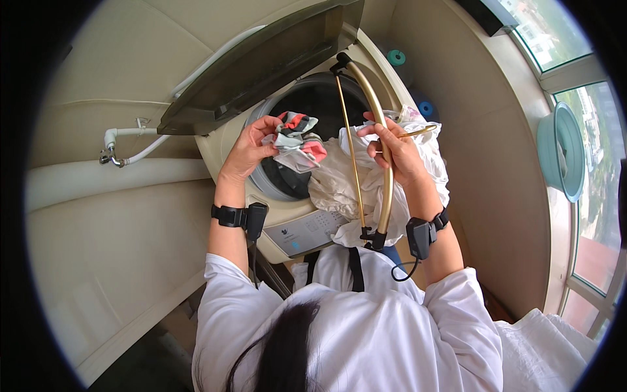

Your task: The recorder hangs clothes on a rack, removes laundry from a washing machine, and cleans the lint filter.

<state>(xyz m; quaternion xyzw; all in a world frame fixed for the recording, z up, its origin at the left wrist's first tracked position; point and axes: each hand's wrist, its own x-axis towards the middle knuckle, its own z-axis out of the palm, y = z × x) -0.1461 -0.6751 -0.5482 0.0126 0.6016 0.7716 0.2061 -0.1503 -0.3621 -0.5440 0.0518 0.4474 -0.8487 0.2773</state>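
Observation:
My left hand (254,144) pinches a bunched small cloth item (298,142), patterned in red, black, pink and pale grey, above the drum's mouth. Crumpling hides what garment it is. My right hand (394,147) is around the thick gold bar of a clothes hanger (371,93). The hanger has black end pieces, a thin lower rod and a gold hook (422,131) pointing right. Below it, crumpled white fabric (338,171) spreads over the right part of the top-loading washing machine (223,147). The dark drum opening (289,171) is partly covered by my left hand and the fabric.
The machine's tinted lid (264,68) is raised at the back. Left of it are a tap (111,158) and a white pipe (112,179). A control panel (306,232) lies near me. A light blue basin (561,152) stands by the window at right. White cloth (539,350) lies lower right.

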